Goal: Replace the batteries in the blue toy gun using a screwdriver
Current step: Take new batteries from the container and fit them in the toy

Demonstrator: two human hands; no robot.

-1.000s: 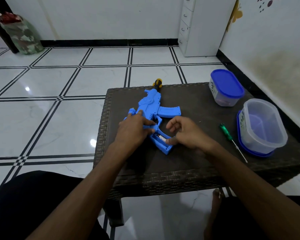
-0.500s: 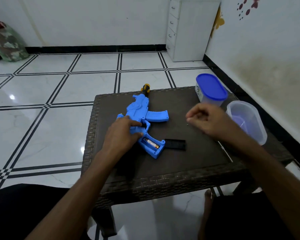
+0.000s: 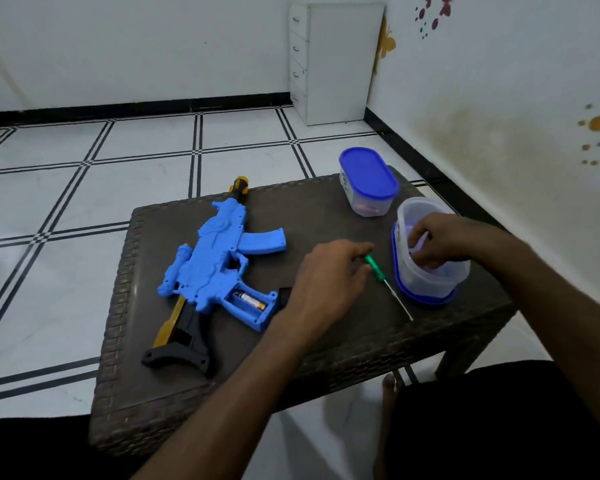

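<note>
My left hand (image 3: 329, 282) has let go of the blue toy gun (image 3: 219, 265), which lies alone on the desk (image 3: 326, 209), battery bay open; its fingers spread loosely over the screwdriver (image 3: 378, 270), gripping nothing. My right hand (image 3: 440, 242) has moved into the open container (image 3: 430, 271); whether it holds anything I cannot tell.

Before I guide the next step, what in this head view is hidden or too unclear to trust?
- Right hand fingertips: inside the open container, behind its cloudy wall; any grasp unreadable.
- Black battery cover: mostly behind the left hand.
- Battery in the toy gun: markings too small.
</note>
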